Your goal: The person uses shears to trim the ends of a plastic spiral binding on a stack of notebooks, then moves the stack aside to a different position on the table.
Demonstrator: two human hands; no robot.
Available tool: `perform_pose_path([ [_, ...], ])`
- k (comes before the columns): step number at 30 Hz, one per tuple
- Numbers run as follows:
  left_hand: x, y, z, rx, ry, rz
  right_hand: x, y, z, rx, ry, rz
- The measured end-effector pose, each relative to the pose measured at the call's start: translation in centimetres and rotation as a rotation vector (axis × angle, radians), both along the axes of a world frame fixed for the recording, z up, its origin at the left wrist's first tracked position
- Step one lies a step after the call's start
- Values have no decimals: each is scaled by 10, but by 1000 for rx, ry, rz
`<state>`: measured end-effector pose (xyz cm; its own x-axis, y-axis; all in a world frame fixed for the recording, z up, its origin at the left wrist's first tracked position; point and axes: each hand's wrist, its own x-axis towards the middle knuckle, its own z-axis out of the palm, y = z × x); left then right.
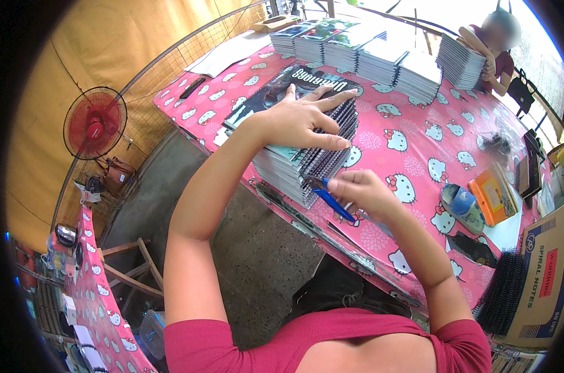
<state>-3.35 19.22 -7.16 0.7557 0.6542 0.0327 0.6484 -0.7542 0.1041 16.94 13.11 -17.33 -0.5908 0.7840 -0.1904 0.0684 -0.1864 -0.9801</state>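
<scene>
Head view: I saw the left hand, fingers apart, notebook stack beneath them; the right hand clamped its fingers on blue-handled pliers.

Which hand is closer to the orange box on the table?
Right. The right hand grips a blue-handled tool, left of the orange box; the left hand is farther off, spread on the notebook stack.

The left fisheye of the head-worn pair looks from above the wearer's shirt, directed downward and forward across the table. The left hand and right hand register at close range; coverage is wide (straight edges bow toward the periphery).
</scene>
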Motion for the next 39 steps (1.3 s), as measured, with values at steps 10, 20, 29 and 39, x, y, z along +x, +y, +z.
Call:
perform_pose_path([
  [10,-4,4,-8,21,-135,29,-16,-11,-28,1408,-300,-383],
  [20,-5,1,-4,12,-21,30,-6,-17,-28,964,-202,-210],
  [29,-2,3,-3,26,-47,18,-8,3,-39,697,-46,-149],
  [39,-7,2,-5,33,-52,25,-9,-20,-36,1259,-307,-348],
])
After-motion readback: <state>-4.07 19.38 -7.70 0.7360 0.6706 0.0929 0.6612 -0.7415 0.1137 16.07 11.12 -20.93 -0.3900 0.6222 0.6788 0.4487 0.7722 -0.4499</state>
